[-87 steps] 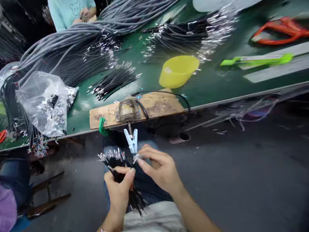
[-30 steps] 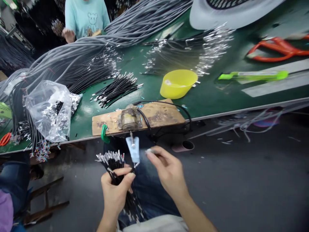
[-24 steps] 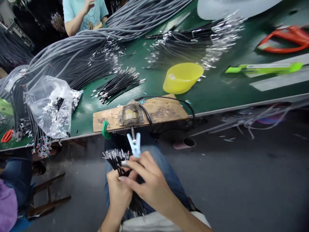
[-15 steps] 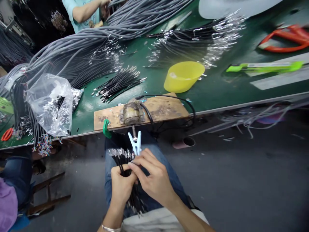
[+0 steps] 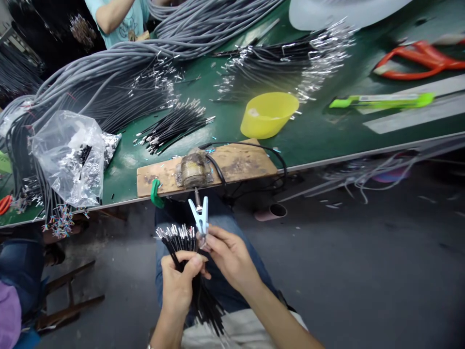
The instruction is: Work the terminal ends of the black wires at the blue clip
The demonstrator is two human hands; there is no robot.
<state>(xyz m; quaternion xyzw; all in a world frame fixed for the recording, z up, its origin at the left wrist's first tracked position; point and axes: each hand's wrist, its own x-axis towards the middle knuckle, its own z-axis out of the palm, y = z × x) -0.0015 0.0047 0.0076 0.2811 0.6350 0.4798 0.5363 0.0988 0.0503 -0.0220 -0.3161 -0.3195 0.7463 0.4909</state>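
Observation:
My left hand [image 5: 181,278] is closed around a bundle of short black cables [image 5: 207,305], their silvery stripped ends fanned out above the fingers. Just right of those ends, my right hand [image 5: 230,254] pinches at the lower tip of a light-blue clothespin [image 5: 200,215]; what lies between its fingertips is too small to make out. The clothespin hangs from the metal shaft of a small, grimy motor [image 5: 194,169]. That motor is fixed on a wooden board [image 5: 240,165] at the table's edge.
A green clamp [image 5: 156,194] grips the board's left end. On the green table [image 5: 312,140] lie cut black cables [image 5: 174,126], a yellow cup [image 5: 269,115], a green cutter knife [image 5: 385,101], orange-handled scissors [image 5: 421,60], a plastic bag [image 5: 69,155] and grey cables [image 5: 127,53]. Another person [image 5: 119,19] sits opposite.
My right hand has drawn away from my left fingers, up and against the clothespin's tip. My left hand keeps the bundle, its thumb now laid across the cables. The view has shifted slightly.

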